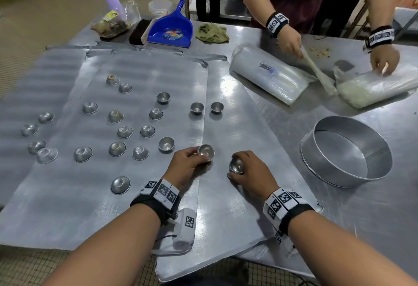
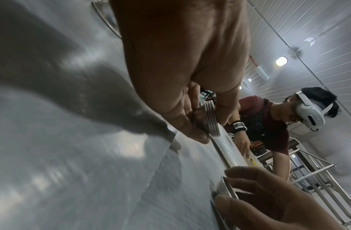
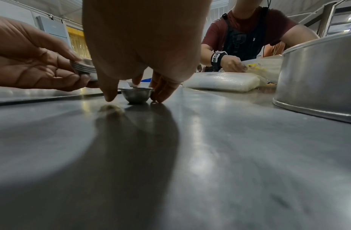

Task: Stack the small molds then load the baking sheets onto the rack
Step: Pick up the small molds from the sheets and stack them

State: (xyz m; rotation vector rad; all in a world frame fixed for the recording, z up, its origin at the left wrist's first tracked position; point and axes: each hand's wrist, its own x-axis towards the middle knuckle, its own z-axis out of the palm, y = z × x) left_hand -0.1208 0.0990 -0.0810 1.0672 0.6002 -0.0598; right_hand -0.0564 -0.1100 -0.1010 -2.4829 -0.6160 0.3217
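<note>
left hand (image 1: 185, 163) has its fingers curled round a small nested stack of molds (image 1: 205, 152), rims showing as tight rings in the wrist view, held just off the baking sheet (image 1: 67, 195). right hand (image 1: 251, 172) is down on the neighbouring baking sheet (image 1: 226, 217), thumb and fingertips closed either side of a single mold (image 1: 236, 165) that sits upright on the metal, directly under the palm. the two hands are near each other, the stack a little up and to the left of the single mold. loose molds (image 1: 124, 131) are scattered across the sheets to the left, most upside down, a few upright. round cake pan (image 1: 352, 168) stands well off to the right.
</note>
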